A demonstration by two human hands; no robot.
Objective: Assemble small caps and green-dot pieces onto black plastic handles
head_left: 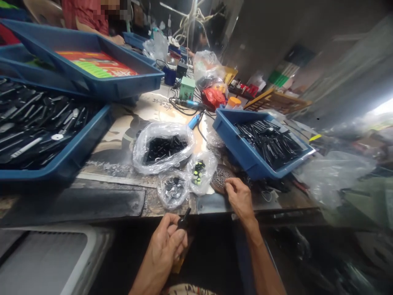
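Observation:
My left hand (167, 241) is closed around a black plastic part (183, 222) with a rounded body and a narrow tip pointing up, held in front of the table edge. My right hand (241, 200) has its thumb and fingertips pinched together at the edge of a brown round dish (217, 189). Tiny shiny metal pieces (220, 176) fill that dish; whether one is between the fingers is too small to tell. Left of the dish sits a plastic bag (211, 162) of black and yellow-green pieces. Beside it is another bag (161, 200) of small dark round pieces.
A larger clear bag (138, 157) holds black parts. Blue trays of black parts stand at left (104, 127) and right (227, 139). Another blue tray (129, 88) carries bright green pieces. A green box (186, 88) and cables lie behind. A person (86, 18) sits across.

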